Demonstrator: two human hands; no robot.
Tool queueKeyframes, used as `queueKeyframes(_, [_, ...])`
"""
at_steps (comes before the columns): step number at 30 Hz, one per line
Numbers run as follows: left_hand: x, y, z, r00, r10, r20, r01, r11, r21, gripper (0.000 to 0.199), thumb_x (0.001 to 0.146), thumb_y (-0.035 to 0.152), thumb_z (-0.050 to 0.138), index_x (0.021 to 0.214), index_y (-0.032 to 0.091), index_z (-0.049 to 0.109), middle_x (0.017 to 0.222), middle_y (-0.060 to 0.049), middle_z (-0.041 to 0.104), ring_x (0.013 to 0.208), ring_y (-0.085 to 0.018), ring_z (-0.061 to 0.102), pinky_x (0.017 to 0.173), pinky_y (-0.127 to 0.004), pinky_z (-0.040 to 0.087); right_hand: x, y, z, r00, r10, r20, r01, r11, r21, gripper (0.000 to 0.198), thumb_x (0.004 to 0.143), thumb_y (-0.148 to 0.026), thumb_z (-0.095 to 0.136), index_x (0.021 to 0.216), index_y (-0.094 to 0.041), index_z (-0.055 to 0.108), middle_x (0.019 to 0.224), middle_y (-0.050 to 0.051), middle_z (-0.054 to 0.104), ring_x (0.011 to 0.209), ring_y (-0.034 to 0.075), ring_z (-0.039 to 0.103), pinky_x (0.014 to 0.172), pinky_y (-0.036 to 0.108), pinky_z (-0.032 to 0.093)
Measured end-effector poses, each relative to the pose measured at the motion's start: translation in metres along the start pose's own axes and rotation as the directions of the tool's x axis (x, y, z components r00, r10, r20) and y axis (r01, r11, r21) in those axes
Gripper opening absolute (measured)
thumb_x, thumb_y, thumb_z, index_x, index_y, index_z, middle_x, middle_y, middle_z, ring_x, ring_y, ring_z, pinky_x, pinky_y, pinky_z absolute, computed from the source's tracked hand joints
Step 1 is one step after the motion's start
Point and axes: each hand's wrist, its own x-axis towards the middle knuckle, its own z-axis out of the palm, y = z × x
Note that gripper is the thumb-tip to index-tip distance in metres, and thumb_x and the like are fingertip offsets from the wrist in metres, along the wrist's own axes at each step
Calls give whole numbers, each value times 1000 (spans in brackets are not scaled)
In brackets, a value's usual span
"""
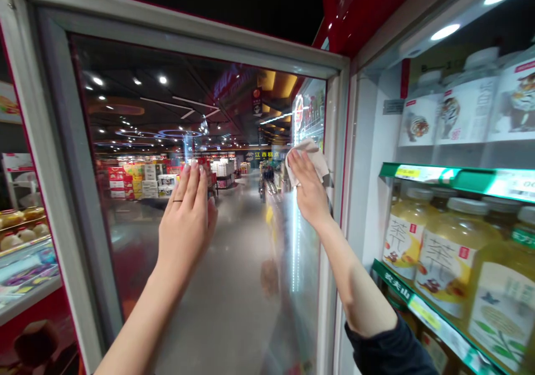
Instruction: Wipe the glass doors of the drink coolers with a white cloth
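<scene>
A glass fridge door [234, 241] in a grey metal frame stands swung open before me. My left hand [186, 210] is held up at the pane, its fingers straight and close together, with a thin dark ring on one of them. It holds nothing. Near the hinge side, my right hand [307, 183] presses a crumpled white cloth [320, 160] against the glass. The cloth shows around the fingertips and beyond the hand's right edge; its part under the palm is hidden.
Right of the door, the lit fridge holds water bottles [463, 105] with tiger labels above yellow tea bottles [445, 247]. Green price strips [455, 179] edge its shelves. A display case [29, 269] stands at the far left. Stacked boxes [142, 180] and an aisle show through the glass.
</scene>
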Motion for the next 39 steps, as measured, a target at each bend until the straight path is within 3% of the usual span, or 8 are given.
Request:
queueKeyframes(5, [1, 0, 5, 1000, -8, -4, 8, 1000, 15, 95, 108, 16, 51, 179, 27, -12, 187, -10, 9, 173, -37, 20, 141, -62, 31, 16, -14, 7, 1000, -10, -26, 10, 1000, -15, 90, 95, 6, 30, 177, -32, 32, 181, -8, 40, 174, 17, 18, 145, 51, 26])
queueKeyframes(10, [1, -5, 11, 1000, -9, -1, 9, 1000, 1, 94, 108, 17, 51, 179, 27, -11, 187, -9, 9, 173, -36, 18, 141, -61, 31, -22, -15, 13, 993, -92, 74, 95, 994, -45, 94, 96, 7, 31, 178, -38, 25, 180, -9, 42, 173, 18, 23, 144, 53, 30])
queueKeyframes(14, [2, -12, 19, 999, -25, 30, 26, 999, -45, 91, 109, 19, 49, 180, 25, -6, 188, -9, 8, 174, -35, 18, 143, -59, 28, -44, 5, 7, 997, -60, 57, 66, 993, -100, 93, 97, 6, 31, 179, -37, 22, 179, -6, 44, 173, 19, 24, 142, 53, 33])
queueKeyframes(21, [5, -27, 46, 999, -44, 22, 47, 990, -131, 87, 108, 20, 50, 182, 24, 5, 188, -11, 13, 174, -36, 18, 142, -60, 28, -1, 26, 1, 997, 73, -21, -76, 986, -147, 98, 92, 6, 31, 180, -36, 20, 184, -6, 34, 175, 19, 13, 144, 58, 25])
queueKeyframes(25, [7, -36, 60, 999, -48, 14, 50, 978, -204, 87, 106, 21, 52, 182, 27, 10, 188, -9, 16, 174, -35, 18, 142, -59, 28, 4, 16, 5, 995, 17, 99, -5, 993, -117, 96, 92, 6, 31, 179, -34, 26, 184, -7, 35, 175, 19, 11, 145, 57, 20])
queueKeyframes(29, [10, -45, 74, 997, -54, 51, 65, 962, -265, 89, 104, 22, 53, 182, 27, 11, 189, -7, 15, 175, -35, 16, 143, -60, 25, -30, 16, 1, 975, -28, 219, 52, 993, -108, 95, 94, 6, 29, 178, -39, 27, 181, -8, 41, 174, 20, 18, 143, 61, 24])
queueKeyframes(34, [13, -56, 92, 996, -26, 84, 53, 942, -331, 89, 104, 24, 52, 182, 25, 9, 189, -8, 13, 175, -36, 13, 143, -61, 24, -51, 35, -3, 995, 74, 62, -61, 978, -197, 102, 92, 7, 30, 179, -42, 11, 185, -8, 31, 175, 22, 16, 142, 64, 27])
queueKeyframes(39, [15, -69, 113, 996, 7, 90, 30, 917, -397, 91, 104, 26, 53, 182, 29, 6, 190, -6, 10, 176, -34, 10, 142, -61, 24, -11, 38, 7, 991, 125, -37, -130, 964, -234, 107, 87, 9, 30, 180, -39, 12, 188, -9, 23, 176, 22, 9, 143, 64, 20])
